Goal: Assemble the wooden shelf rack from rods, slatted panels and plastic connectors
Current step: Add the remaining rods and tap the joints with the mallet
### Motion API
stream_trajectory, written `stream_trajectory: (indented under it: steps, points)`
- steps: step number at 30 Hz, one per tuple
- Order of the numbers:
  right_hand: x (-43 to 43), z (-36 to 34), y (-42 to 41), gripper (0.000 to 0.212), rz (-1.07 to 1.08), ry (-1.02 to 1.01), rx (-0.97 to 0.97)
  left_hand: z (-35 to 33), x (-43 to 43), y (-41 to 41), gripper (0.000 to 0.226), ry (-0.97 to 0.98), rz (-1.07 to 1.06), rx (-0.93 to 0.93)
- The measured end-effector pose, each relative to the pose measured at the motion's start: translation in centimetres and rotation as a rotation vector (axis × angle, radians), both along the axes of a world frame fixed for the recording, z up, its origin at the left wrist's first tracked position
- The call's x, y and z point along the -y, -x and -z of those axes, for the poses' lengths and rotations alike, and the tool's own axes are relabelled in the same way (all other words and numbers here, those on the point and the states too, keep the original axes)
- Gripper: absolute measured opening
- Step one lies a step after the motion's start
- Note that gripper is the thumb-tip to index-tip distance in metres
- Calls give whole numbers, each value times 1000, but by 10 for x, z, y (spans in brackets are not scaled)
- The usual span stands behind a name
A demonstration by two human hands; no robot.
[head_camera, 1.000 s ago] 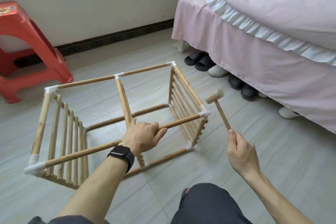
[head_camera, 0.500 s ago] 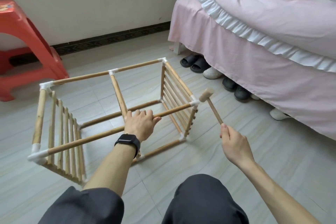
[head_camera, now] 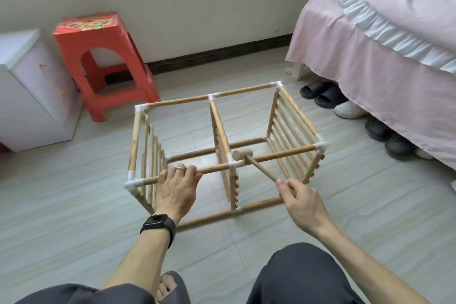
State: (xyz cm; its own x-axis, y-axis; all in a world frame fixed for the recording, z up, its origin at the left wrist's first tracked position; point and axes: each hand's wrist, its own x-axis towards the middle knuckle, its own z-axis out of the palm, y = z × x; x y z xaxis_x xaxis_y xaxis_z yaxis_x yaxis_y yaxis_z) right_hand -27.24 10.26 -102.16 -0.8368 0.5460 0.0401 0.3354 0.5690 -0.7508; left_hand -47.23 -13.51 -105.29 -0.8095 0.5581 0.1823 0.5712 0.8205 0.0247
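The wooden shelf rack [head_camera: 293, 121] lies on its side on the tiled floor, with rods joined by white plastic connectors and slatted panels at both ends and in the middle. My left hand [head_camera: 176, 186] grips the near top rod [head_camera: 212, 169] close to the left corner connector [head_camera: 132, 184]. My right hand [head_camera: 299, 201] holds the handle of a small wooden mallet [head_camera: 243, 155]. The mallet's head rests against the near top rod, right beside the middle connector [head_camera: 232, 165].
A red plastic stool [head_camera: 103, 61] and a white cabinet [head_camera: 32, 91] stand at the back left by the wall. A bed with a pink cover [head_camera: 385, 52] fills the right side, with several shoes [head_camera: 350, 108] under it. My knees are at the bottom edge.
The view swung right, so the rack sits more centred. My left hand slid left along the near rod. The mallet came from the right corner connector to the middle connector.
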Motion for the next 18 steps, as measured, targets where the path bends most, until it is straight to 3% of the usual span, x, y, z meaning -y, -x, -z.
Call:
stream_trajectory:
  steps: [4, 7, 11, 15, 18]
  points:
    - [8, -14, 13, 43, -58, -42, -171, -6, -7, 3, 42, 51, -18, 49]
    - [2, -17, 18, 51, -118, -108, 97, -4, -17, 1, 39, 51, -19, 50]
    - [-5, -16, 13, 48, -30, -58, -71, -2, -28, 0, 36, 28, -8, 37]
    - [-7, -13, 11, 52, -27, -67, 82, 0, -36, 0, 37, 28, -24, 45]
    - [-7, -16, 17, 54, 72, -18, -2, -1, -39, -1, 35, -4, -27, 70]
